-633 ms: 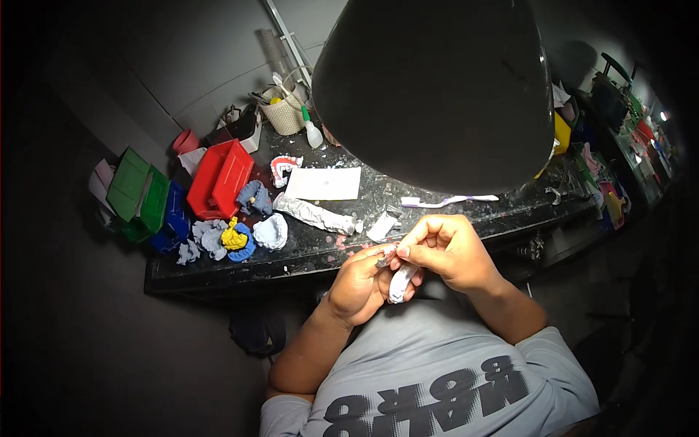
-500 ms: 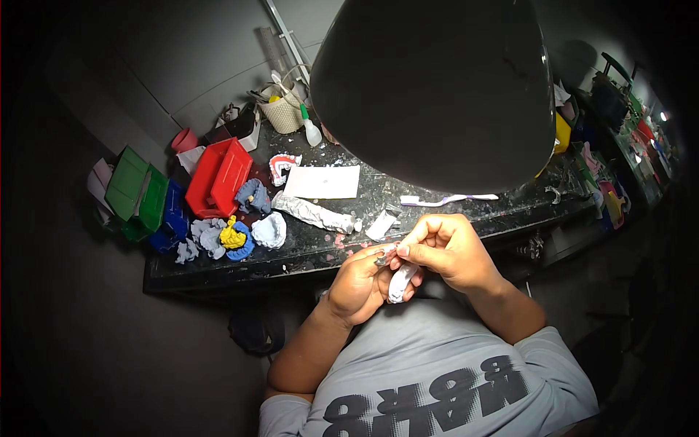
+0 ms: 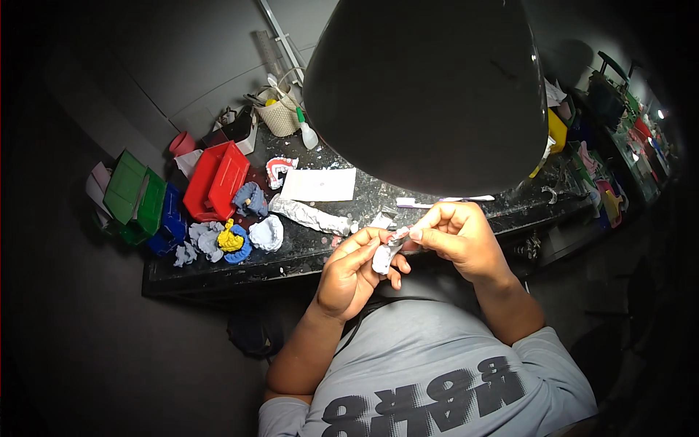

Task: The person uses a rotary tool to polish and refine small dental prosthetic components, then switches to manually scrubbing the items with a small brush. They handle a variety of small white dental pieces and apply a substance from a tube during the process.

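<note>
Close to my chest, in front of the bench edge, my left hand (image 3: pixel 345 282) holds a white plaster dental cast (image 3: pixel 381 261) between thumb and fingers. Just above the cast is a small pink-and-white piece (image 3: pixel 398 234), perhaps a partial denture; its exact kind is too small to tell. My right hand (image 3: pixel 461 239) pinches the right end of this piece between thumb and forefinger, while left fingertips touch its other end. Behind the hands lie a small clear-and-white packet (image 3: pixel 384 218) and a white-and-purple toothbrush (image 3: pixel 415 203).
A large dark lamp shade (image 3: pixel 426 95) hangs over the bench (image 3: pixel 291 253). Left stand red (image 3: pixel 216 178), green and blue bins, with several dental impressions, a crumpled tube (image 3: pixel 309 217), white card (image 3: pixel 319 184) and red-and-white dental model (image 3: pixel 279 170). A woven tool basket (image 3: pixel 279 116) stands behind.
My right hand has risen slightly and moved right with the small piece. The cast has shifted left and turned in my left hand, whose lower fingers have spread.
</note>
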A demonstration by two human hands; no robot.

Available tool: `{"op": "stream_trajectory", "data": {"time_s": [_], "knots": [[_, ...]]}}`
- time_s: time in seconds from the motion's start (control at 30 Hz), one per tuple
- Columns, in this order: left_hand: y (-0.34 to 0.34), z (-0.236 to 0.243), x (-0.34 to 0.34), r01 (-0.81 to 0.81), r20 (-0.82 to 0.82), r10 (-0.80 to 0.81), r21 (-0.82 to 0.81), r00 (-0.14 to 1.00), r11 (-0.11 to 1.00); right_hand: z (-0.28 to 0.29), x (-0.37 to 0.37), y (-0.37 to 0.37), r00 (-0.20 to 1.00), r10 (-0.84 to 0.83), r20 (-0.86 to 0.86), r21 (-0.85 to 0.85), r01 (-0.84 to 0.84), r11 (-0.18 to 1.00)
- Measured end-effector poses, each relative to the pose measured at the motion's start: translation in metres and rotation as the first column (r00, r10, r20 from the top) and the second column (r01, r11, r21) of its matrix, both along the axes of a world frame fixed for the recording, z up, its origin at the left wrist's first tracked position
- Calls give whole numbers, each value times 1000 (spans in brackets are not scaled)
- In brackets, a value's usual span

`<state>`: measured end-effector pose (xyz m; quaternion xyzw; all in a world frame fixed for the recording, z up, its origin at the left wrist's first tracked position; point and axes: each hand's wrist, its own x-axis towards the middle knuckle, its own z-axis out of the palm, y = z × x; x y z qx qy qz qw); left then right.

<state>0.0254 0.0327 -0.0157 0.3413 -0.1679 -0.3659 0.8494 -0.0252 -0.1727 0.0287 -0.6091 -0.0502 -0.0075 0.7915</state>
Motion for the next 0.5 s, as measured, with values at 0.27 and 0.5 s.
{"op": "stream_trajectory", "data": {"time_s": [0.27, 0.5], "knots": [[-2, -3, -6, -235, 388, 158, 159, 908, 959, -2, 1, 3, 999, -32, 18, -56, 33, 998], [-15, -3, -13, -551, 501, 404, 184, 765, 814, -20, 5, 13, 997, -66, 36, -117, 69, 991]]}}
